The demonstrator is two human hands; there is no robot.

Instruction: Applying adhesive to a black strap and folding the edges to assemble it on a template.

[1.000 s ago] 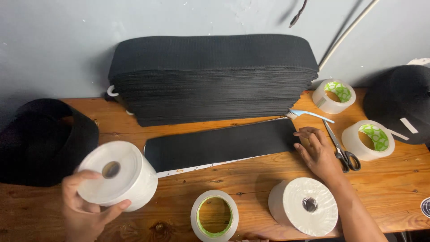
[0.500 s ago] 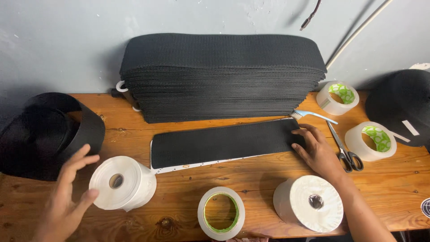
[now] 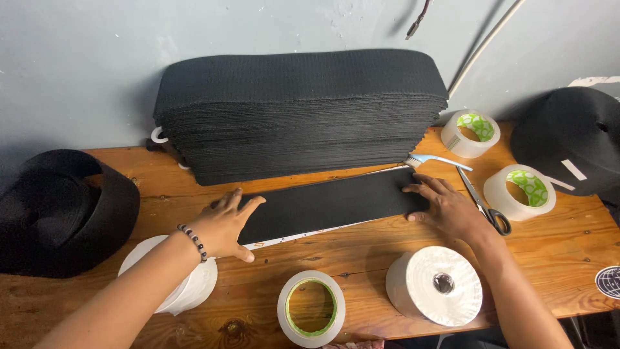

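Both hands now flat on the black strip [image 3: 326, 205]: left hand [image 3: 226, 223] (roll [image 3: 177, 284] let go) and right hand [image 3: 445, 207], fingers spread, pinning its ends.

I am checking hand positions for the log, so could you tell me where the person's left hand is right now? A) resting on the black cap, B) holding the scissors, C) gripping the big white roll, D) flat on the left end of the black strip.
D: the left hand lies flat on the left end of the black strip, clear of the big white roll.
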